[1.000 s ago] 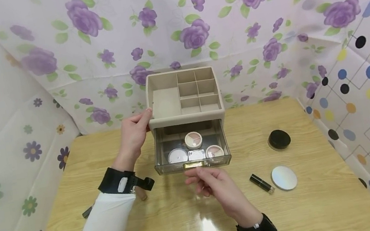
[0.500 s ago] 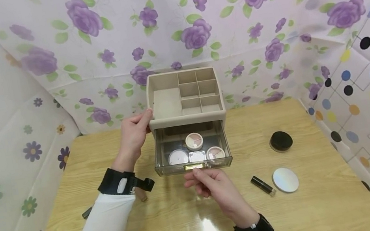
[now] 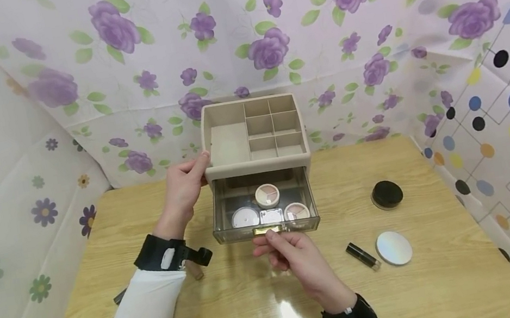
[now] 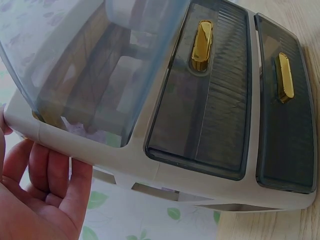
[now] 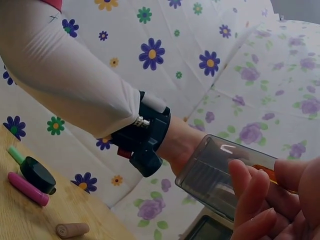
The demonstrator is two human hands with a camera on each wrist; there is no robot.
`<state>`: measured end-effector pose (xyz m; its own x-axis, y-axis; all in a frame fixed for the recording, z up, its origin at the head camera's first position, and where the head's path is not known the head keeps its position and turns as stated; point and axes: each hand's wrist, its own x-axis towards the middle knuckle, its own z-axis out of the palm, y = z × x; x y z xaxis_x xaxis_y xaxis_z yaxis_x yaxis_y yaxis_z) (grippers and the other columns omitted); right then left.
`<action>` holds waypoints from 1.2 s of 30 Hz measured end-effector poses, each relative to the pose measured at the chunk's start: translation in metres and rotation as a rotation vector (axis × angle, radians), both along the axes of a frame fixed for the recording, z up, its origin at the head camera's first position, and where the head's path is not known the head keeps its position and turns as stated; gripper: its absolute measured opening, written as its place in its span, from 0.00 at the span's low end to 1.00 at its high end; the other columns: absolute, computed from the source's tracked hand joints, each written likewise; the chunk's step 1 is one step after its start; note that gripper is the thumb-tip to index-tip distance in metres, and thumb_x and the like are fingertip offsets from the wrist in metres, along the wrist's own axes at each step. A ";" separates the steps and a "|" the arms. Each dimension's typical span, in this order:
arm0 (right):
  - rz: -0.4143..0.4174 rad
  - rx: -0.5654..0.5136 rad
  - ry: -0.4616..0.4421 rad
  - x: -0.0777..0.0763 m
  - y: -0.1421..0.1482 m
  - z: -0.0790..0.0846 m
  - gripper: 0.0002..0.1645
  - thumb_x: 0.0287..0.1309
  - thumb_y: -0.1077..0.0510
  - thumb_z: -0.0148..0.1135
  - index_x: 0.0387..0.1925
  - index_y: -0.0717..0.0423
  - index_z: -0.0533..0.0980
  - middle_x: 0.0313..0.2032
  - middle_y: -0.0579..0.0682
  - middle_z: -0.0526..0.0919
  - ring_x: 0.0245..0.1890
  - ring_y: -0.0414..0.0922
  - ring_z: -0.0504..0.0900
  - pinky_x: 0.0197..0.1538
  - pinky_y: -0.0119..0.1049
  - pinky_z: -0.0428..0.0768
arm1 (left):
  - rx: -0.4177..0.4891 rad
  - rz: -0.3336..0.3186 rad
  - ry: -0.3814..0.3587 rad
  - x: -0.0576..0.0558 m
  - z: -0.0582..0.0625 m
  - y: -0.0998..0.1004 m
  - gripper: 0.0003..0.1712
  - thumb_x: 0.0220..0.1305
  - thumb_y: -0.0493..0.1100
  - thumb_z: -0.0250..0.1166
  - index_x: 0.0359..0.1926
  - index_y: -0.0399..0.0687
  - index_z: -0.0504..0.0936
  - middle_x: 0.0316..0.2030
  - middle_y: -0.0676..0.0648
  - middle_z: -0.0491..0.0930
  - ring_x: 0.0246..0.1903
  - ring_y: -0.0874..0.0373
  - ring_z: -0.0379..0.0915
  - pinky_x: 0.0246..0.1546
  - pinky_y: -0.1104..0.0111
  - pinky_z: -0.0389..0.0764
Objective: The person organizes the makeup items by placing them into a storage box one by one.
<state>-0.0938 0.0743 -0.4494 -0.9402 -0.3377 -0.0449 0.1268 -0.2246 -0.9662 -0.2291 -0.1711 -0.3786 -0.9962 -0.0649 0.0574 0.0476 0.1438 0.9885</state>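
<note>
A beige makeup organizer (image 3: 258, 165) stands at the back of the table. Its smoky clear top drawer (image 3: 223, 208) is pulled out, holding a round three-colour palette (image 3: 267, 195), a similar palette (image 3: 296, 211), a white round case (image 3: 245, 217) and a small rectangular case (image 3: 271, 216). My left hand (image 3: 185, 188) grips the organizer's left side, thumb at the upper edge, other fingers beneath in the left wrist view. My right hand (image 3: 297, 260) pinches the drawer's gold handle (image 3: 267, 229) between thumb and fingers; the right wrist view shows this close up.
Right of the organizer lie a black-lidded jar (image 3: 387, 195), a white round compact (image 3: 394, 248) and a black tube (image 3: 363, 256). Two lower drawers (image 4: 200, 115) are closed. A pink tube (image 5: 28, 189), a dark green item (image 5: 37, 175) and a brown tube (image 5: 72, 230) lie leftward.
</note>
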 end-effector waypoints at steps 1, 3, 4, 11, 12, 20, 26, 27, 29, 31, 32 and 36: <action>0.001 0.004 0.003 -0.001 0.000 0.000 0.25 0.83 0.50 0.55 0.55 0.69 0.83 0.39 0.46 0.92 0.26 0.35 0.75 0.29 0.25 0.70 | -0.001 0.001 0.000 0.000 0.000 0.000 0.29 0.78 0.58 0.66 0.59 0.35 0.88 0.58 0.34 0.85 0.45 0.58 0.86 0.49 0.68 0.85; 0.000 0.016 0.009 -0.002 -0.001 0.001 0.25 0.83 0.49 0.54 0.55 0.70 0.83 0.38 0.46 0.91 0.26 0.35 0.75 0.30 0.26 0.71 | 0.001 0.001 0.000 0.000 0.000 0.000 0.30 0.78 0.58 0.66 0.59 0.35 0.88 0.57 0.34 0.85 0.45 0.57 0.86 0.49 0.67 0.85; -0.003 0.027 0.016 -0.003 -0.002 0.001 0.25 0.83 0.49 0.54 0.55 0.70 0.83 0.38 0.46 0.91 0.27 0.36 0.76 0.31 0.26 0.71 | -0.001 0.001 0.001 0.000 0.000 0.000 0.30 0.78 0.58 0.65 0.59 0.35 0.88 0.57 0.34 0.85 0.45 0.57 0.86 0.49 0.67 0.85; -0.059 0.100 0.062 -0.009 -0.003 0.006 0.27 0.85 0.49 0.51 0.50 0.70 0.83 0.39 0.51 0.90 0.29 0.39 0.78 0.32 0.29 0.74 | -0.009 -0.003 0.003 0.001 -0.001 0.001 0.29 0.78 0.58 0.65 0.59 0.35 0.88 0.56 0.33 0.85 0.43 0.58 0.85 0.48 0.67 0.85; -0.071 0.102 0.060 -0.010 -0.003 0.007 0.27 0.85 0.49 0.51 0.50 0.70 0.83 0.39 0.51 0.90 0.29 0.40 0.78 0.32 0.29 0.74 | -0.008 -0.002 0.001 0.000 -0.001 0.001 0.29 0.78 0.58 0.65 0.58 0.35 0.88 0.56 0.33 0.85 0.42 0.58 0.85 0.48 0.68 0.85; -0.108 0.114 0.074 -0.025 -0.001 0.012 0.25 0.84 0.48 0.50 0.47 0.65 0.84 0.38 0.52 0.89 0.28 0.41 0.78 0.32 0.30 0.73 | 0.016 0.004 -0.006 -0.002 -0.002 0.000 0.30 0.77 0.58 0.66 0.59 0.34 0.88 0.55 0.32 0.86 0.39 0.61 0.86 0.48 0.67 0.85; -0.105 0.117 0.071 -0.035 -0.003 0.015 0.25 0.84 0.48 0.51 0.46 0.64 0.85 0.37 0.51 0.89 0.29 0.42 0.78 0.33 0.31 0.72 | 0.041 -0.006 -0.002 -0.002 -0.003 0.001 0.29 0.78 0.57 0.66 0.60 0.35 0.87 0.57 0.32 0.85 0.41 0.61 0.87 0.50 0.64 0.86; -0.105 0.120 0.071 -0.036 -0.003 0.016 0.25 0.84 0.49 0.51 0.46 0.64 0.85 0.37 0.51 0.89 0.29 0.42 0.79 0.33 0.31 0.72 | 0.044 -0.009 -0.003 -0.003 -0.003 0.001 0.29 0.78 0.57 0.66 0.60 0.35 0.87 0.58 0.32 0.84 0.41 0.61 0.87 0.50 0.64 0.86; -0.102 0.127 0.075 -0.038 -0.003 0.016 0.24 0.84 0.49 0.51 0.45 0.64 0.85 0.37 0.51 0.89 0.29 0.42 0.79 0.33 0.31 0.73 | 0.046 -0.006 -0.001 -0.003 -0.004 0.002 0.29 0.78 0.56 0.66 0.60 0.35 0.87 0.58 0.32 0.84 0.40 0.61 0.87 0.50 0.64 0.86; -0.101 0.133 0.081 -0.039 -0.004 0.017 0.24 0.84 0.50 0.51 0.45 0.65 0.85 0.36 0.51 0.89 0.30 0.42 0.79 0.34 0.32 0.73 | 0.047 0.002 0.002 -0.003 -0.004 0.002 0.28 0.78 0.56 0.66 0.60 0.34 0.87 0.57 0.32 0.84 0.40 0.61 0.87 0.49 0.64 0.86; -0.103 0.139 0.081 -0.039 -0.004 0.017 0.25 0.84 0.50 0.51 0.44 0.65 0.85 0.35 0.51 0.89 0.30 0.42 0.79 0.34 0.32 0.73 | 0.046 0.005 0.002 -0.003 -0.004 0.002 0.28 0.78 0.56 0.66 0.60 0.34 0.87 0.57 0.31 0.84 0.39 0.61 0.87 0.49 0.64 0.86; -0.124 0.137 0.068 -0.040 -0.007 0.018 0.25 0.84 0.51 0.50 0.39 0.65 0.85 0.32 0.51 0.88 0.29 0.42 0.80 0.34 0.32 0.73 | 0.041 0.013 0.000 -0.002 -0.002 0.000 0.29 0.78 0.56 0.66 0.60 0.34 0.87 0.57 0.32 0.85 0.39 0.62 0.87 0.48 0.66 0.86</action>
